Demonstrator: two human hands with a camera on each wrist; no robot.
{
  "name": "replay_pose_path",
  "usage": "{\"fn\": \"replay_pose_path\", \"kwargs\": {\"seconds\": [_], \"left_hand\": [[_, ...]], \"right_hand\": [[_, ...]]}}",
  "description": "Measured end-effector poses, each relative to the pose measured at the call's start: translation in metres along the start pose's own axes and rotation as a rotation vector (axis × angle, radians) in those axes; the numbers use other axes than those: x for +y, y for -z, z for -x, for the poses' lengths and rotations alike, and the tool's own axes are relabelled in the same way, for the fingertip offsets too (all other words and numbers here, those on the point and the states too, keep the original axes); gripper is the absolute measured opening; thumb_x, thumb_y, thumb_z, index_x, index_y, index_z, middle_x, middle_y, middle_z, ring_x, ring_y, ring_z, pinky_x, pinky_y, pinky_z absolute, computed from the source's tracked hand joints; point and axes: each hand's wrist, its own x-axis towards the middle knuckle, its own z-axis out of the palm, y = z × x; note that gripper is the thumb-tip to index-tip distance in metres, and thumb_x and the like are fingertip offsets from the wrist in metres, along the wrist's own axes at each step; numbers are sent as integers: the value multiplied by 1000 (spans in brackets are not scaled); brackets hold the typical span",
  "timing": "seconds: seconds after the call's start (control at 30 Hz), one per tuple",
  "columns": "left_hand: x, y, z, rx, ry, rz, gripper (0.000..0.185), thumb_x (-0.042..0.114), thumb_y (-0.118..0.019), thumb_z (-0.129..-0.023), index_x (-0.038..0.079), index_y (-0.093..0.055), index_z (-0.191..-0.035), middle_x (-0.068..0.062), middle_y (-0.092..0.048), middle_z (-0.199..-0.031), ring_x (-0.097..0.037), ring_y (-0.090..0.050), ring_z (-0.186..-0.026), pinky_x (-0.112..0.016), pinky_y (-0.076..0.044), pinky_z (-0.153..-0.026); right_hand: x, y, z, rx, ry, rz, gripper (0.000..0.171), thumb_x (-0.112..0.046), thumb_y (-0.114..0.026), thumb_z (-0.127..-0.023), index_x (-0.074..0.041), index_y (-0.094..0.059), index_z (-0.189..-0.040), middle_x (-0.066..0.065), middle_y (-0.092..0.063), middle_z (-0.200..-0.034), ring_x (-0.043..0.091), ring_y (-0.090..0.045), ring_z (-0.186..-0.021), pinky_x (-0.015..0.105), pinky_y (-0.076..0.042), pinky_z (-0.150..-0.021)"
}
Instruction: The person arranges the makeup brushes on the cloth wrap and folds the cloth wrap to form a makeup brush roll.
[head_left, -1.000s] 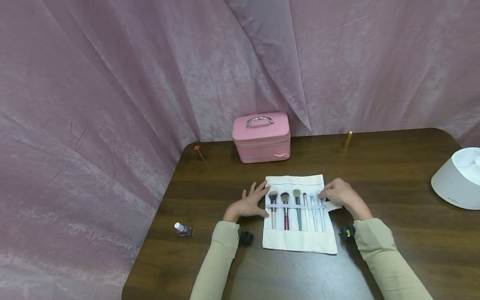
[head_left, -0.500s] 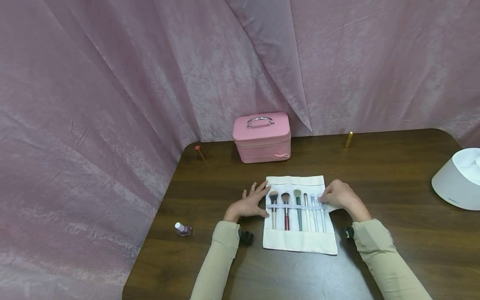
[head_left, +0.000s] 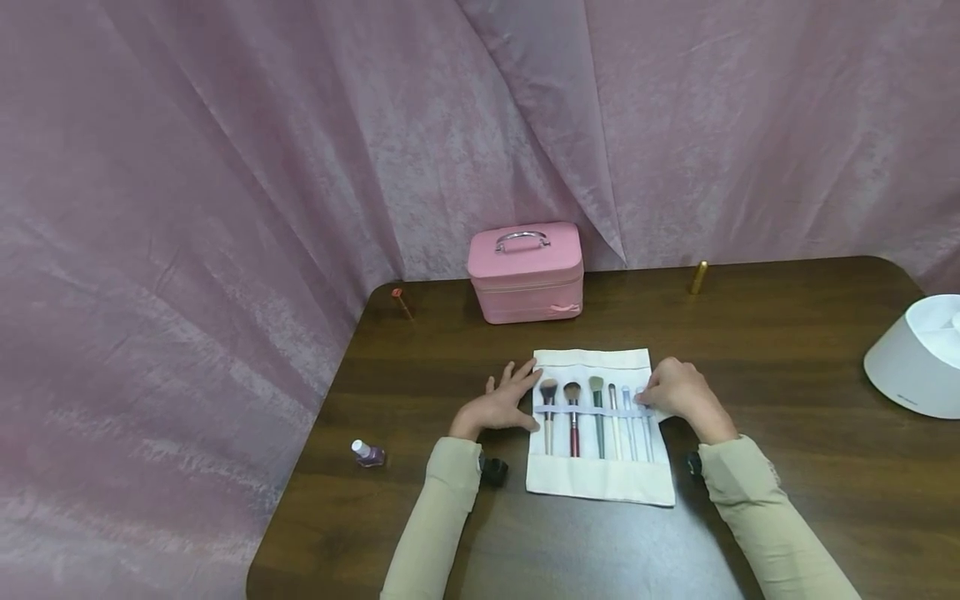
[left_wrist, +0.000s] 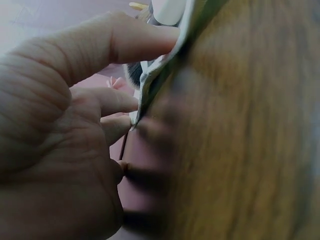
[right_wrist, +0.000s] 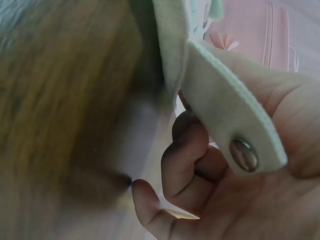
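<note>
A cream cloth brush roll (head_left: 600, 482) lies flat on the dark wooden table (head_left: 787, 350), with several makeup brushes (head_left: 596, 412) tucked under a pale elastic band. My left hand (head_left: 497, 406) rests flat beside the roll's left edge, fingers straight; its fingertips (left_wrist: 150, 37) touch the cloth edge (left_wrist: 160, 70). My right hand (head_left: 678, 393) sits at the roll's right edge with fingers curled. In the right wrist view the roll's closing strap (right_wrist: 225, 120), with a metal snap (right_wrist: 243, 154), lies against the thumb side of that hand (right_wrist: 240, 210), which holds it.
A pink vanity case (head_left: 527, 272) stands behind the roll near the pink curtain. A nail polish bottle (head_left: 367, 454) lies front left, a small red stick (head_left: 400, 302) back left, a gold tube (head_left: 698, 277) at the back. A white round container (head_left: 918, 358) sits far right.
My right hand has drawn slightly in over the roll's right edge, covering the strap end that showed beside it. The left hand has stayed put.
</note>
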Motion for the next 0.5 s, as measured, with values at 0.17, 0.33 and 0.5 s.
{"fn": "replay_pose_path", "kwargs": {"seconds": [0.17,0.33,0.5], "left_hand": [[5,1,-1,10,14,-24,88,17,-75,-90,12,-24,-162,1,-4,-170,-31,10,-154,-61,6,-118],[9,8,-2,18,19,-35,79,21,-69,-94,10,-28,-161,-5,-15,-169,-35,-2,-154,-58,-6,-120],[18,22,-2,28,-22,-13,68,23,-60,-102,7,-28,-160,-10,-19,-167,-33,-12,-153,-46,-17,-121]], "right_hand": [[-1,4,6,19,7,19,21,-15,-74,-91,6,-76,-87,8,-62,-71,21,-53,-62,32,-41,-56],[-9,10,13,60,36,29,33,-22,-67,-97,10,-73,-100,8,-58,-73,22,-51,-65,33,-38,-57],[-26,17,21,114,106,71,36,-27,-63,-99,8,-71,-102,13,-66,-83,25,-55,-71,36,-43,-59]]}}
